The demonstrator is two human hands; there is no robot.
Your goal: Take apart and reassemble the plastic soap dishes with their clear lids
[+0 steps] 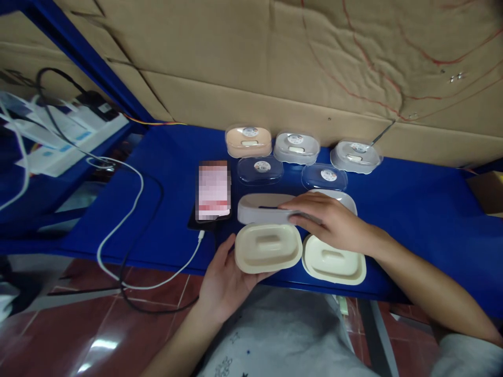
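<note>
My left hand point(230, 283) cups the near left side of a cream oval soap dish point(271, 248), with the thumb against its edge and the other fingers beneath it. The dish's raised middle faces up. My right hand point(326, 214) grips the right end of a whitish oval tray point(255, 210), which is tilted just behind the cream dish and has a dark slot on top. Under my right wrist lies a second cream dish point(334, 264). Another white oval piece point(346, 201) is partly hidden behind my right hand.
Clear lids point(261, 170) point(324, 177) with round stickers lie behind my hands. Along the cardboard wall stand lidded boxes, one peach point(248, 141) and two whitish point(296, 148) point(356, 157). A phone point(212, 191) with a white cable point(137, 188) is on the left, near a power strip point(82, 136).
</note>
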